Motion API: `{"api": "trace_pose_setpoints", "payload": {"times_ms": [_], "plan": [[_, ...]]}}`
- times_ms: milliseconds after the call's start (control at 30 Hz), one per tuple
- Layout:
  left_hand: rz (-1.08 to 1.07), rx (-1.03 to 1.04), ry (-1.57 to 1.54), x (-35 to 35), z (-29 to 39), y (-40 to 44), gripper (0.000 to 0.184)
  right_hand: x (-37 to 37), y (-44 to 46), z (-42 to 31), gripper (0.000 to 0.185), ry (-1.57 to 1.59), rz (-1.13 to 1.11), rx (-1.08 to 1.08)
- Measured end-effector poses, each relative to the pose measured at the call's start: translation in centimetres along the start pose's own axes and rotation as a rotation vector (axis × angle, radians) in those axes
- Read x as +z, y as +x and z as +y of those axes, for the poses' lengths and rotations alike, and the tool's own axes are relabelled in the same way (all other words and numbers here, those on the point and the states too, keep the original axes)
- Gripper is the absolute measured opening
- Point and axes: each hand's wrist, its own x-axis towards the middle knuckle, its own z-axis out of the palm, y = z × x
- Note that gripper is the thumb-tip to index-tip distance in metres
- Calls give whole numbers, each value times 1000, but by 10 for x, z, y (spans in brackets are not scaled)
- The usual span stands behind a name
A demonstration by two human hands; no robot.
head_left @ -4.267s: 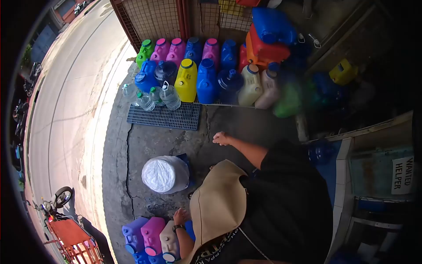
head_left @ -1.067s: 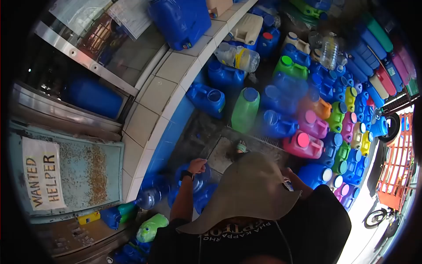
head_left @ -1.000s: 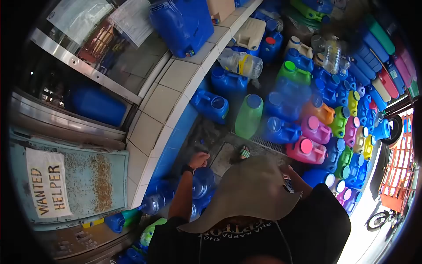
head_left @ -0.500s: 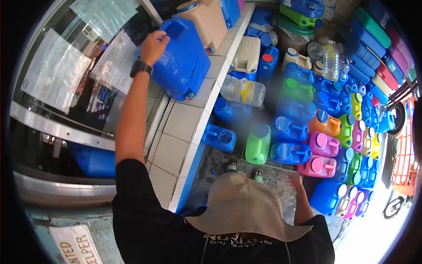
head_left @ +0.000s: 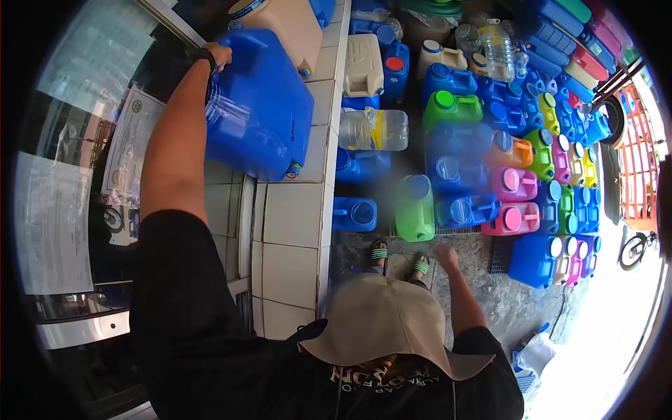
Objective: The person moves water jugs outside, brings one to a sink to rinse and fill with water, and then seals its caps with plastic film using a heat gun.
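A big blue water jug (head_left: pixel 269 105) with a ribbed cap on its left side stands on the white tiled ledge (head_left: pixel 290 217), by the glass. My left hand (head_left: pixel 221 54) is closed at the jug's upper left edge, its fingers partly hidden behind the wrist and a dark wristband. Down over the grey floor hangs my right hand (head_left: pixel 446 257), apart from any container and close to a sandalled foot (head_left: pixel 421 264). Its fingers are too blurred to make out. Nearest to it are a green jug (head_left: pixel 415 210) and a pink jug (head_left: pixel 512 219).
Rows of coloured jugs cover the floor ahead and to the right. Behind the blue jug stands a beige container (head_left: pixel 283 31). A clear bottle (head_left: pixel 374 130) lies beside the ledge. A floor grate (head_left: pixel 500 255), a white bag (head_left: pixel 537 353) and a bicycle wheel (head_left: pixel 633 250) are rightward.
The view has turned and shifted. The blue jug has tilted differently on the ledge, showing its capped side more, with my left hand still at it. My right hand has swung slightly toward the feet.
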Motion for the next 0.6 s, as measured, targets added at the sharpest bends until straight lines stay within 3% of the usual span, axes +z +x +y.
{"api": "trace_pose_setpoints", "payload": {"times_ms": [67,100,133,167,233,300,367,400,467,533,600], "plan": [[28,48,-167,-1,1,-21,30,-27,87,-68,24,281,102,-356],[46,85,-331,4,2,-36,29,-30,122,-113,21,915,-21,9],[22,111,-521,11,3,-46,21,-60,146,-155,25,523,137,-370],[24,168,-605,12,11,-72,17,-92,158,-205,33,1078,-148,43],[10,298,-676,9,29,-121,17,-93,178,-250,40,1471,-250,21],[-95,398,-657,4,47,-164,21,-146,177,-305,57,1429,-355,349],[-199,557,-622,8,49,-190,28,-137,180,-319,78,1879,-390,560],[-230,697,-594,17,45,-195,33,-135,177,-324,78,1903,-365,590],[-508,568,-189,-20,76,-234,41,-138,165,-327,91,2383,-669,249],[-974,737,-204,-17,84,-229,74,-109,147,-328,91,2469,-637,283],[-1032,848,-181,-7,95,-237,73,-111,110,-322,90,2466,-634,394]]}}
